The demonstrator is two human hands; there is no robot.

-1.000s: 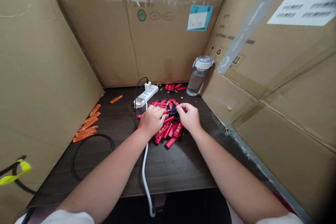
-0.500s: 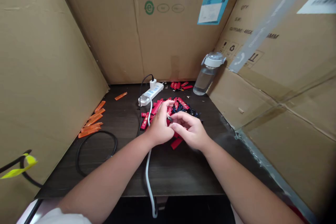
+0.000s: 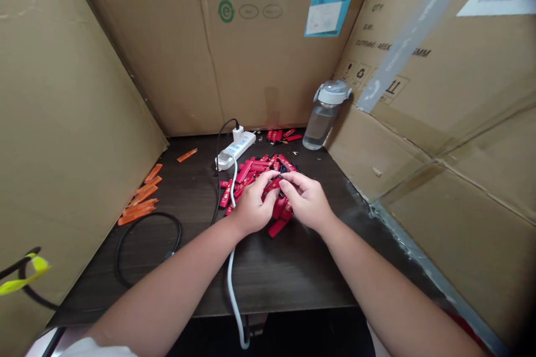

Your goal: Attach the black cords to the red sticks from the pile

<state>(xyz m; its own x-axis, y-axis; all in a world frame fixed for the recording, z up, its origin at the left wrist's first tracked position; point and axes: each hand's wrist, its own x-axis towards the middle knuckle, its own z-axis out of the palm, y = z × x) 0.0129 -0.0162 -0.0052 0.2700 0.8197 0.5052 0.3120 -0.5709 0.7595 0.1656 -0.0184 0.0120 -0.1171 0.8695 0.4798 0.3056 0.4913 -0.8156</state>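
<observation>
My left hand (image 3: 254,206) is closed on a small flat red strip (image 3: 273,184) with gold print, held between thumb and fingers. Close against it, my right hand (image 3: 309,199) pinches a small dark piece at the strip's far end; the fingers hide most of it. Under and behind both hands lies a pile of similar red strips (image 3: 248,172), mixed with dark cords (image 3: 286,165). Some strips poke out below the hands.
A white power strip (image 3: 247,142) with a charger (image 3: 238,134) stands behind the pile, its white cable running to the front edge. Orange strips (image 3: 140,203) and a black cable (image 3: 181,234) lie left. A water bottle (image 3: 320,122) stands back right. Cardboard walls (image 3: 251,67) surround the table.
Both hands have come closer together at the fingertips, and the left fingers have folded down onto the red strip. More of the pile shows. The view has shifted slightly.
</observation>
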